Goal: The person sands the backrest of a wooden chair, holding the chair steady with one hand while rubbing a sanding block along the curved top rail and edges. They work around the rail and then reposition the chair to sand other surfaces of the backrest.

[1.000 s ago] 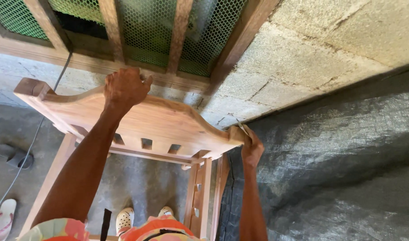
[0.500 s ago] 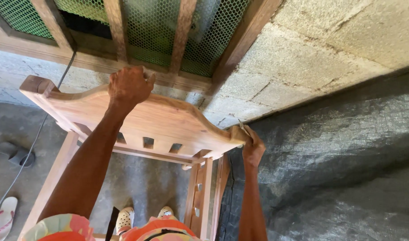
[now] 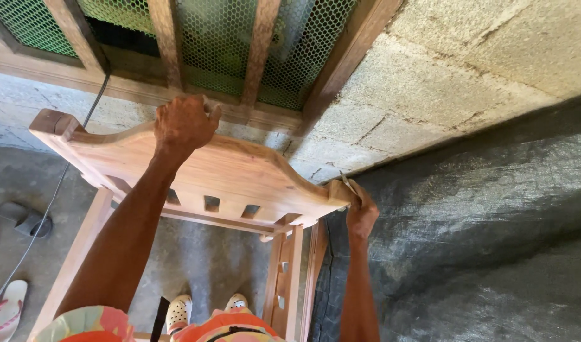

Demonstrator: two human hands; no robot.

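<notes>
Nearest, at 6 o'clock — the person's feet in pale shoes (image 3: 205, 308) on the concrete floor (image 3: 202, 253). Right hand (image 3: 361, 213) pinches a small scrap of sandpaper (image 3: 349, 186) against the wooden frame (image 3: 240, 177) at its 4 o'clock corner. Left hand (image 3: 184, 123) curls over the top edge at 11 o'clock. Farther — mesh window (image 3: 221, 44).

Rough block wall (image 3: 455, 82), green mesh window (image 3: 214, 44) with wooden bars, concrete floor (image 3: 195, 253), daylight
</notes>
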